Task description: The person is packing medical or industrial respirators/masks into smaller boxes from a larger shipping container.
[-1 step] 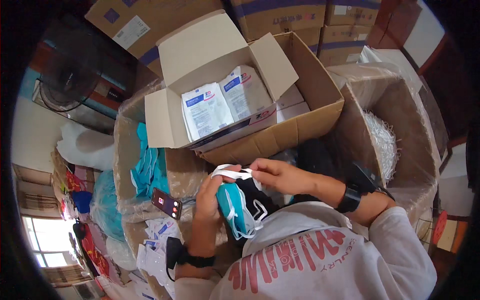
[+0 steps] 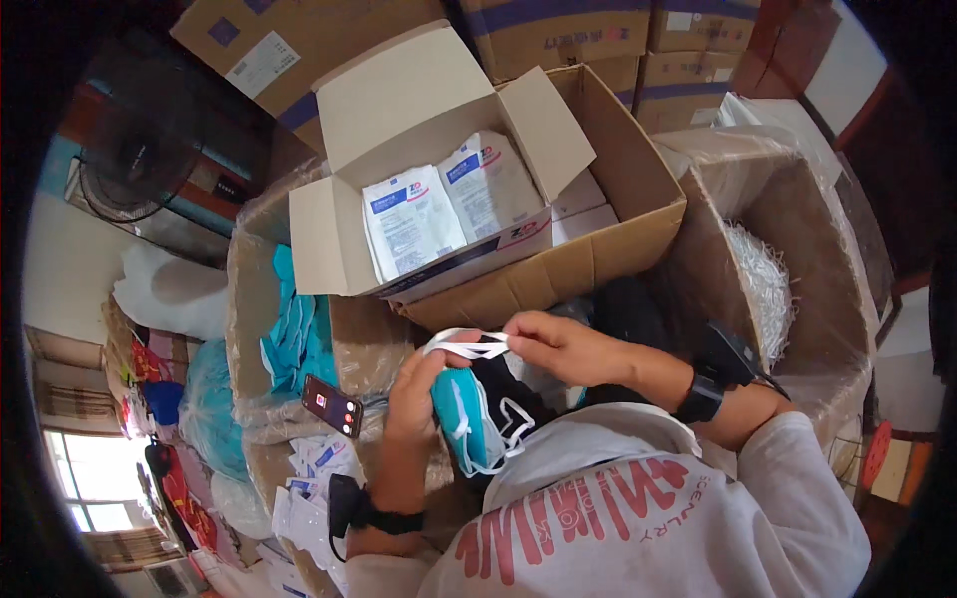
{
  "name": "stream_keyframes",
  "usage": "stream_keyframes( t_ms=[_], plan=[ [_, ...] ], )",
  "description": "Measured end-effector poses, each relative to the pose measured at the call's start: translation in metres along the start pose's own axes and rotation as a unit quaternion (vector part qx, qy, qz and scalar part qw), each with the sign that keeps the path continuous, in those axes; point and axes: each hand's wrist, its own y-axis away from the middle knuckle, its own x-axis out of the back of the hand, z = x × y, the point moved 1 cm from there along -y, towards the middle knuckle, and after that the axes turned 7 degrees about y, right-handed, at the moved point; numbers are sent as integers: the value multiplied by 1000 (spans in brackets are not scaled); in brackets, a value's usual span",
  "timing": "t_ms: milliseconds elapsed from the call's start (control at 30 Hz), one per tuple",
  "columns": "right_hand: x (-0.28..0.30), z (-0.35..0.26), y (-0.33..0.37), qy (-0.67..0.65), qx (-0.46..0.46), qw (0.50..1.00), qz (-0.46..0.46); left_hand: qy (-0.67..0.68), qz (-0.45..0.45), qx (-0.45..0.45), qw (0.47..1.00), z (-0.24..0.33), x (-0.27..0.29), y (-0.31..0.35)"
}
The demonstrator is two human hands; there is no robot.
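My left hand [image 2: 411,391] is closed around a stack of teal face masks [image 2: 461,411] whose white ear loops dangle over my lap. White straps [image 2: 467,346] wrap across its fingers and stretch over to my right hand [image 2: 558,344]. There, thumb and fingertips are pinched on the ends of these straps. I cannot tell whether the straps belong to the masks or are loose pieces. In front of both hands is an open white carton [image 2: 334,234] with white-and-blue packets [image 2: 414,219] inside.
The carton sits in a larger brown box [image 2: 608,244]. Teal masks [image 2: 299,339] fill a plastic-lined box at left, beside a phone [image 2: 332,406] and loose packets [image 2: 314,508]. A box at right holds white strips [image 2: 763,294]. Stacked boxes [image 2: 558,35] stand behind.
My right hand has shifted slightly right, and the white straps between the hands are spread a little wider. The masks and boxes stay nearly the same.
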Motion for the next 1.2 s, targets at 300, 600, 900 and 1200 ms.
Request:
stream_keyframes(
  t_ms=[300, 600, 900, 1200],
  plan=[
    [17, 1, 22, 268, -13, 962, -45, -68, -163, 104, 979, 9, -11, 26],
    [-8, -16, 37, 265, 2, 956, -130, -474, -135, -75, 867, -20, -35, 11],
    [-5, -32, 59, 161, 11, 930, -331, -170, -310, 177, 918, -82, -32, 35],
    [23, -21, 89, -55, -70, 865, -493, -222, -400, 170, 873, -85, -59, 44]
  ],
)
